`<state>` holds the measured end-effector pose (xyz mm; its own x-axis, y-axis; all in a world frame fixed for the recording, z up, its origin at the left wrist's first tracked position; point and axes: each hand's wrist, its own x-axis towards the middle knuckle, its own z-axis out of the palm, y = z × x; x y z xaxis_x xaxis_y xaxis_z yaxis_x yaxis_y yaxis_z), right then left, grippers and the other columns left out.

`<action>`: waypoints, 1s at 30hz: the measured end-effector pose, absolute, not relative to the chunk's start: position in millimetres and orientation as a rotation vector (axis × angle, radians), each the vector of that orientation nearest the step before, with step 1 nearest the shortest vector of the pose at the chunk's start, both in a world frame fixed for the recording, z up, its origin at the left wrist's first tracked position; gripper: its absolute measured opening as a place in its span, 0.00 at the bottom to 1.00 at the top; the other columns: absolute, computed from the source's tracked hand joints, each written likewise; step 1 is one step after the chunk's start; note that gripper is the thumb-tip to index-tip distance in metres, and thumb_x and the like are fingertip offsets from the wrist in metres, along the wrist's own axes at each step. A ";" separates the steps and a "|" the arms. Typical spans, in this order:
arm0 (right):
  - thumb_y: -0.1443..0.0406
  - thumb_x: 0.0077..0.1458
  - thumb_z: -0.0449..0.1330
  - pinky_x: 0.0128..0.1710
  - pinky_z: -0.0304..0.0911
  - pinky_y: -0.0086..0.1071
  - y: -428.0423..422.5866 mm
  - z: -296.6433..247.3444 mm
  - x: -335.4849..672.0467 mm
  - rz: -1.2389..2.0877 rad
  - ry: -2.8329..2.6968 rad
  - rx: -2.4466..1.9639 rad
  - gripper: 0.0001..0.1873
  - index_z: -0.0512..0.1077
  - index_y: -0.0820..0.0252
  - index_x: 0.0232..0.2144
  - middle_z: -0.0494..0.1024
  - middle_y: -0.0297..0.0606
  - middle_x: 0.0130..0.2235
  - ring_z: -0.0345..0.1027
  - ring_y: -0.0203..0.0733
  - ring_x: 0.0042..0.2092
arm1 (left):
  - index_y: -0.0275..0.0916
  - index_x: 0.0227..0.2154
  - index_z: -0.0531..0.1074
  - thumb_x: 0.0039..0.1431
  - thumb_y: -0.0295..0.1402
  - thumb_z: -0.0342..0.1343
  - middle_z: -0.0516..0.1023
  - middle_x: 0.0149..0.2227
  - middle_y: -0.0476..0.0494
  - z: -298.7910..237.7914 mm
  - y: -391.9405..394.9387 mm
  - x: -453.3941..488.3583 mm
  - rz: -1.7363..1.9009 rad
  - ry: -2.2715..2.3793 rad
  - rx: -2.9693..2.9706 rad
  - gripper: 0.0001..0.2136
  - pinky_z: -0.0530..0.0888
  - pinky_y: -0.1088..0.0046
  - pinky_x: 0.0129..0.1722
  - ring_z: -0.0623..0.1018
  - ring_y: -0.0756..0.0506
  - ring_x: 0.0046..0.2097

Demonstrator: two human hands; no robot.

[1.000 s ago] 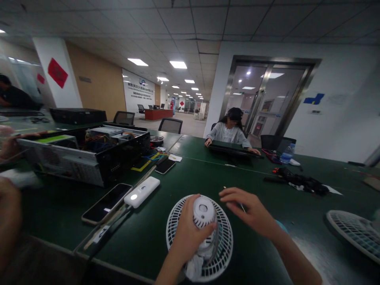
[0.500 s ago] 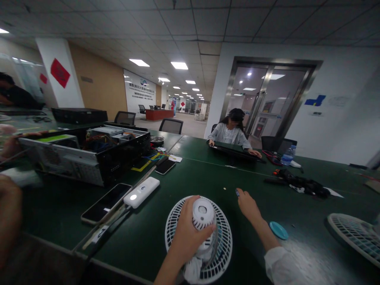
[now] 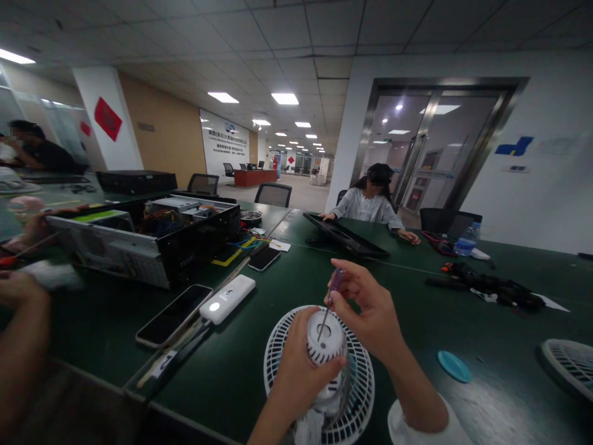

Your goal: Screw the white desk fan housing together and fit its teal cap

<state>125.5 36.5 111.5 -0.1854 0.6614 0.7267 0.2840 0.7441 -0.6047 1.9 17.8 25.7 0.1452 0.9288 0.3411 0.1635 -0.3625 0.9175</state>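
A person sits at a dark green workbench with 2 bare hands raised over a round white wire fan guard, which serves as the landmark here. A white plastic motor housing stands upright at the centre of the fan guard. The left hand wraps closely around the housing's lower barrel, with the fingers curled out of sight behind it and the ribbed top left showing. The right hand sits just above, with its thumb and fingers closed on the purple handle of a slim screwdriver. The screwdriver's thin metal shaft tilts down into a round recess in the housing's top.

The housing looks light and hollow, and its smooth plastic may slip, so the ribbed barrel seems the surest place to hold it. Its thin slats may be fragile under hard squeezing.

A round teal disc lies to the right of the fan guard, and a 2nd fan guard lies farther right. To the left are a white power bank, a smartphone and an open computer case. Beyond the fan guard, a co-worker sits with a dark flat panel.
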 end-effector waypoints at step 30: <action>0.71 0.51 0.53 0.30 0.69 0.26 33.2 118.1 133.5 0.168 -2.006 -0.783 0.21 0.63 0.55 0.49 0.74 0.34 0.35 0.70 0.33 0.31 | 0.42 0.50 0.61 0.45 0.30 0.61 0.67 0.50 0.42 31.6 14.8 0.1 1.285 1.063 1.671 0.27 0.62 0.59 0.53 0.67 0.38 0.53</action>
<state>133.5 33.2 118.1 -0.3517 0.5883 0.7281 0.4587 0.7863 -0.4138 0.1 14.8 31.6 0.1469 0.9282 0.3420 0.1621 -0.3636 0.9173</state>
